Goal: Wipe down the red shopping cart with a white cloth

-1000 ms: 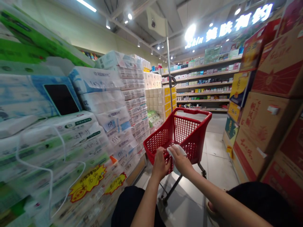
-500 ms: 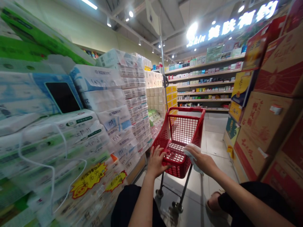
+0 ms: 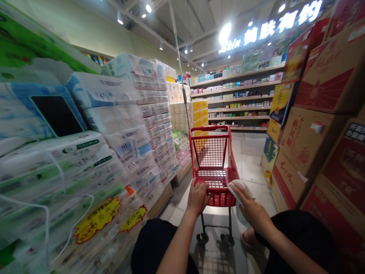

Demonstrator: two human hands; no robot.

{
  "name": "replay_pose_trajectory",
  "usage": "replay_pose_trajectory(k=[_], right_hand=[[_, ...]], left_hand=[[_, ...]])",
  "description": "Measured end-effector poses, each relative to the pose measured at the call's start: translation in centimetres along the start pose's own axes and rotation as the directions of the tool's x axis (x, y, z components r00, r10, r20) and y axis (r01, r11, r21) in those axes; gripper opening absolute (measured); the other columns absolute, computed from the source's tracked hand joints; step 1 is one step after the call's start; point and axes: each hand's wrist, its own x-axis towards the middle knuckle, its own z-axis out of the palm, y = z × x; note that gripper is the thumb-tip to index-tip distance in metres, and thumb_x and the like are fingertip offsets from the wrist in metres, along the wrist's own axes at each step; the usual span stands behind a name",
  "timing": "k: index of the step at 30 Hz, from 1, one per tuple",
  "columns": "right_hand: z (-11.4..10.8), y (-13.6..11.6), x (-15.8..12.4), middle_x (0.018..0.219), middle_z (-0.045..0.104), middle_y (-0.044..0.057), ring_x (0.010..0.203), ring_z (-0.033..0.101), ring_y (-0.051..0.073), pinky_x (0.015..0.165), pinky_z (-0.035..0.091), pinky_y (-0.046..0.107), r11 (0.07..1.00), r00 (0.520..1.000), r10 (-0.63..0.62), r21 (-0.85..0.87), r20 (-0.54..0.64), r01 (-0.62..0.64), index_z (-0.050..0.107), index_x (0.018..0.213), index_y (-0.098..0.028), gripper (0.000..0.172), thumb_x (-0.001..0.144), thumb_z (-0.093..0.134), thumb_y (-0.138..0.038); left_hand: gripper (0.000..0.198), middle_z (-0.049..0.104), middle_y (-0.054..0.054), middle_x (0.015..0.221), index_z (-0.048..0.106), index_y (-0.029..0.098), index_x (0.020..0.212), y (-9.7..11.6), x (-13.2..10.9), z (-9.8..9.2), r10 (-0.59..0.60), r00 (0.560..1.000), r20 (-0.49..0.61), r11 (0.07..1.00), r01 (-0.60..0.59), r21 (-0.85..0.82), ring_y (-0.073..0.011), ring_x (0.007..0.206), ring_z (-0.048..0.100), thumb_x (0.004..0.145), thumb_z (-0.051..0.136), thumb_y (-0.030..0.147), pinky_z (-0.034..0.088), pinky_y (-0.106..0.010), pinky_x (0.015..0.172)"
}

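A small red plastic shopping cart (image 3: 222, 199) on dark metal legs stands right in front of me, its near end toward my knees. My left hand (image 3: 198, 196) grips the near left corner of its basket, fingers bent over the rim. At the near right corner, my right hand (image 3: 253, 208) presses a white cloth (image 3: 248, 189) against the red plastic. Part of the cloth hangs down below that hand, and its palm side is hidden.
Stacked tissue packs (image 3: 134, 140) line the left side, with a dark-screened device (image 3: 57, 114) and a white cable (image 3: 47, 224) on them. Cardboard cartons (image 3: 302, 140) rise on the right. Product shelves (image 3: 239, 102) cross the back. My bent knees flank the cart.
The cart has turned to stand straighter before me. My left hand has shifted right with its corner, and the cloth in my right hand has moved slightly right along the rim.
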Motion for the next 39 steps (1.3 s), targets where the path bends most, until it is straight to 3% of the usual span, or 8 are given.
replay_pose_trajectory(k=[4,8,13,19,26,31,39], right_hand=[[1.2,-2.9,0.3,0.16,0.023,0.001,0.113,0.062,0.022,0.073,0.062,0.03,0.996,0.997,-0.054,-0.063,0.049,0.057,0.003,0.154,-0.039,0.09,0.078,0.035,-0.002],[1.5,-4.3,1.7,0.158,0.026,0.004,0.107,0.064,0.025,0.065,0.062,0.033,0.991,0.994,-0.054,-0.118,0.095,0.065,0.004,0.154,-0.039,0.089,0.079,0.037,-0.003],[0.3,-3.0,2.5,0.157,0.031,0.003,0.107,0.063,0.023,0.067,0.061,0.033,0.991,0.99,-0.058,-0.113,0.131,0.073,0.012,0.153,-0.041,0.083,0.082,0.039,-0.007],[-2.0,-1.5,2.1,0.15,0.042,0.0,0.116,0.06,0.02,0.082,0.057,0.031,0.999,0.992,-0.001,-0.032,0.127,0.005,0.029,0.149,-0.042,0.071,0.086,0.042,-0.013],[-3.5,-1.0,0.2,0.146,0.048,-0.002,0.12,0.057,0.019,0.09,0.054,0.033,0.998,0.997,0.057,-0.032,0.057,-0.056,0.037,0.145,-0.042,0.065,0.086,0.046,-0.016],[-3.7,-0.6,0.6,0.144,0.049,-0.001,0.12,0.057,0.019,0.092,0.053,0.035,0.999,0.997,0.047,-0.027,0.054,-0.046,0.042,0.142,-0.041,0.062,0.085,0.046,-0.016],[-4.4,-1.0,1.2,0.145,0.047,-0.004,0.126,0.052,0.018,0.095,0.052,0.034,0.998,0.992,0.021,0.059,0.124,-0.028,0.042,0.14,-0.042,0.057,0.088,0.045,-0.019]], left_hand=[[0.038,0.061,-0.005,0.106,0.046,0.022,0.122,0.3,-0.2,0.4,0.032,0.999,-0.023,0.999,-0.033,-0.025,-0.0245,0.101,0.058,0.087,0.06,0.028,0.03,-0.053,0.113],[0.041,0.061,-0.008,0.105,0.042,0.021,0.123,0.3,-0.6,0.6,0.032,0.998,-0.059,0.999,-0.033,-0.022,-0.0257,0.101,0.057,0.086,0.06,0.025,0.041,-0.049,0.103],[0.036,0.062,-0.008,0.097,0.044,0.018,0.119,0.0,-1.0,0.5,0.037,0.998,-0.06,0.999,-0.035,0.022,-0.0254,0.092,0.057,0.087,0.059,0.026,0.049,-0.04,0.085],[0.035,0.064,-0.004,0.086,0.046,0.019,0.116,1.0,-0.1,0.5,0.157,0.987,-0.029,0.988,-0.156,0.023,-0.0234,0.08,0.061,0.087,0.063,0.032,0.048,-0.035,0.074],[0.026,0.066,-0.004,0.087,0.047,0.019,0.112,3.6,0.3,1.6,0.273,0.961,-0.04,0.959,-0.275,-0.066,-0.0223,0.082,0.063,0.091,0.059,0.029,0.047,-0.034,0.075],[0.029,0.066,-0.004,0.085,0.047,0.019,0.112,4.4,0.2,2.1,0.23,0.97,-0.079,0.967,-0.237,-0.094,-0.0223,0.081,0.063,0.088,0.062,0.026,0.047,-0.035,0.078],[0.03,0.065,-0.005,0.089,0.049,0.019,0.112,3.9,-0.2,1.5,0.118,0.991,-0.063,0.982,-0.126,-0.142,-0.0221,0.086,0.061,0.087,0.061,0.028,0.043,-0.039,0.092]])
